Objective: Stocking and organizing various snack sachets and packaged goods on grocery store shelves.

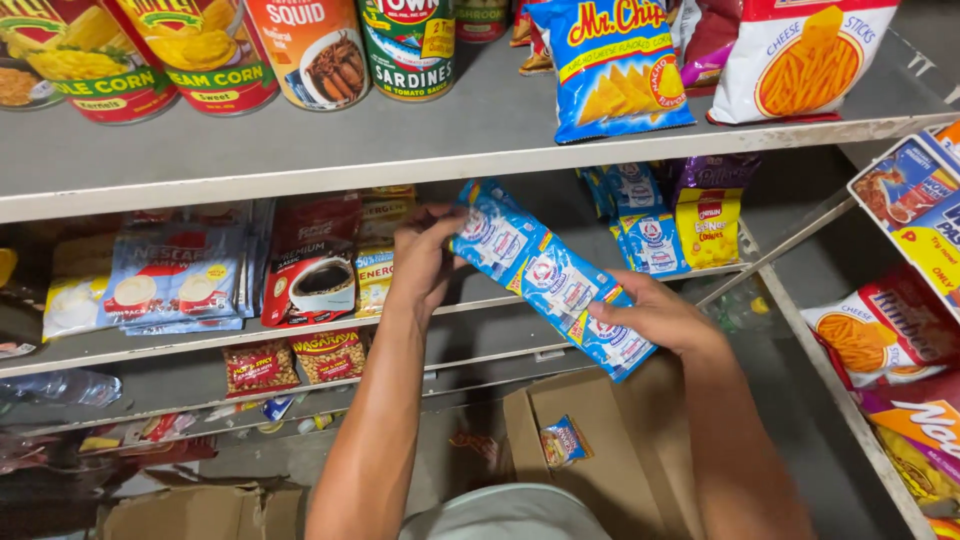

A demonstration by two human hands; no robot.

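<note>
Both hands held one strip of blue and white sachets (pixel 550 280), joined in a row. Fingers of the left hand (pixel 422 262) were closed on the top end of the strip, up near the edge of the top shelf (pixel 400 150). Fingers of the right hand (pixel 650 315) were closed on the bottom end, with the thumb lying across the last sachet. The strip was stretched between the two hands and slanted down from upper left to lower right. It hung in the air in front of the middle shelf (pixel 180 345) and touched no shelf.

Behind the strip, on the middle shelf, more blue and white sachets (pixel 640 225) stood beside a yellow cookie pack (pixel 708 228). To the left of the left hand were dark red coffee packets (pixel 312 275) and pale coffee sachets (pixel 170 280). Under those hung small bags of nuts (pixel 328 357).

On the top shelf stood cans of corn (pixel 210 50), a squid can (pixel 310 45) and a sardine can (pixel 412 45). Next to the cans leaned a blue chip bag (pixel 615 65) and a white cheese stick bag (pixel 800 60).

Down below the hands sat an open cardboard box (pixel 600 440) with one small snack packet (pixel 562 442) inside. More snack bags (pixel 880 330) were on the rack at the right.
</note>
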